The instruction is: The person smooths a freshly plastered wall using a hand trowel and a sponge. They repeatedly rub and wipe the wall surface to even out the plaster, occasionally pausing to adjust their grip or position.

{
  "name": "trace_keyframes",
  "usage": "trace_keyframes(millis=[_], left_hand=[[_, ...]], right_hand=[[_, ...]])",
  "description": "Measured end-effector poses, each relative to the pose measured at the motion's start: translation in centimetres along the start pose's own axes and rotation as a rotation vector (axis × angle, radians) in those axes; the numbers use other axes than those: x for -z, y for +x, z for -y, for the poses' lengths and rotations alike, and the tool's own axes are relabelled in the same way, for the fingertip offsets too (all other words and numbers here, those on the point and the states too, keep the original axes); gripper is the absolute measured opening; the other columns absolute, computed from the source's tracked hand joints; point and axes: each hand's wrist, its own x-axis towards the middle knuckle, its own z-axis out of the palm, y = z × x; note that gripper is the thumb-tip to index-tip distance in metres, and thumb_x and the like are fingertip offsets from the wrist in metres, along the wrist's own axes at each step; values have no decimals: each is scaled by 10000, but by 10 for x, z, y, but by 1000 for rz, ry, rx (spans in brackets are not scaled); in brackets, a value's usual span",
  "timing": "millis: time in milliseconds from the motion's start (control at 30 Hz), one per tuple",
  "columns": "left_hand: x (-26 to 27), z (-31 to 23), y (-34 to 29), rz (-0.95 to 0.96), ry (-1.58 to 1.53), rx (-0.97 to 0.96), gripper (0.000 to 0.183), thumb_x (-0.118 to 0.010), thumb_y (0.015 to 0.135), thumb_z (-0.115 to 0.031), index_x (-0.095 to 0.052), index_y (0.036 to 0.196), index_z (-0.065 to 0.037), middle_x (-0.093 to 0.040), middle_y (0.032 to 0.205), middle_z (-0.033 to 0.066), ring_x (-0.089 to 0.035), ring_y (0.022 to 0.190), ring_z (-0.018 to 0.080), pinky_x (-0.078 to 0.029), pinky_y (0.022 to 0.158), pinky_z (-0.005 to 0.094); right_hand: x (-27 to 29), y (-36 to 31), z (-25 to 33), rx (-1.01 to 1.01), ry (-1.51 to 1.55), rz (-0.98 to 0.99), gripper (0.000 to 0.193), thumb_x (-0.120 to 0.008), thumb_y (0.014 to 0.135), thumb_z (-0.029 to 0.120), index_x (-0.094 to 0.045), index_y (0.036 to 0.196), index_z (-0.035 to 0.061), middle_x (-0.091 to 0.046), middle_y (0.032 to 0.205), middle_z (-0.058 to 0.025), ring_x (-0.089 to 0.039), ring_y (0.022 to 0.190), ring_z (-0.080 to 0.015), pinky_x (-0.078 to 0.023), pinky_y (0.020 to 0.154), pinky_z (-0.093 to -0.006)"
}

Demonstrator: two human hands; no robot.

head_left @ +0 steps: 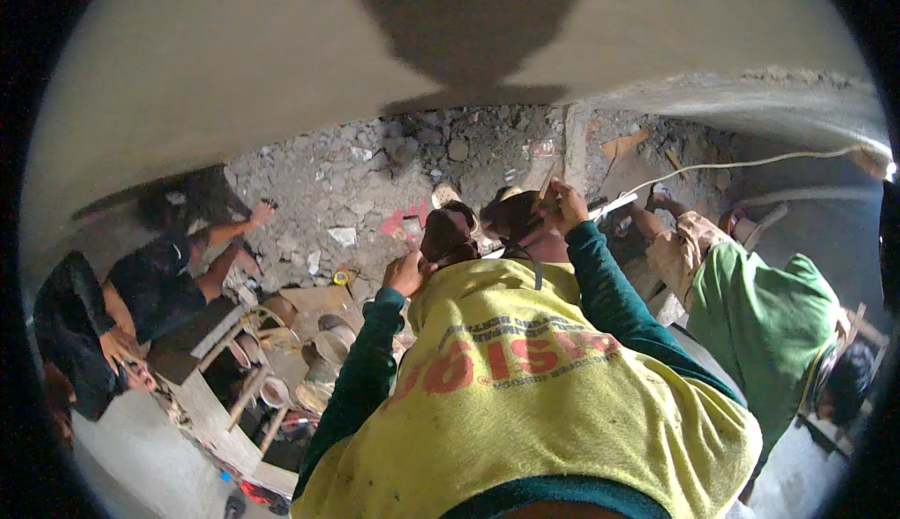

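My chest in a yellow printed shirt [525,378] with teal sleeves fills the lower middle. My left hand [405,273] is raised with curled fingers against a dark maroon bundle [450,233]; whether it grips it is unclear. My right hand [567,202] is higher and holds a thin wooden stick [547,181] that points up toward the rubble. A second dark maroon shape [518,219] lies between my hands. A white tube [614,205] sits just right of my right hand.
A smooth plastered wall [281,50] spans the top. Below is rubble ground [375,172]. A person in a green shirt [764,317] bends at right; two people in dark clothes [155,280] crouch at left. A wooden stand with buckets [272,369] is at lower left. A white cord [750,163] runs right.
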Motion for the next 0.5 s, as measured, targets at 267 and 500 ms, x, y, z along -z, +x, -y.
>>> trace_keyframes(millis=[267, 500], left_hand=[[39, -44, 30, 162, -137, -27, 376, -740, 948, -421, -707, 1010, -52, -752, 986, 164, -717, 957, 379, -554, 870, 470], [95, -139, 135, 101, -402, -325, 353, -671, 1057, -360, -668, 1194, -35, -728, 1167, 101, -692, 1103, 231, -538, 982, 390]], right_hand=[[1, 24, 17, -173, 459, -148, 302, -616, 1058, 360, -635, 1226, 110, -687, 1068, -81, -732, 886, -266, -608, 704, -432], [24, 79, -14, -260, 643, -340, 260, -610, 1056, 370, -642, 1162, 135, -684, 995, -50, -736, 863, -238, -586, 664, -400]])
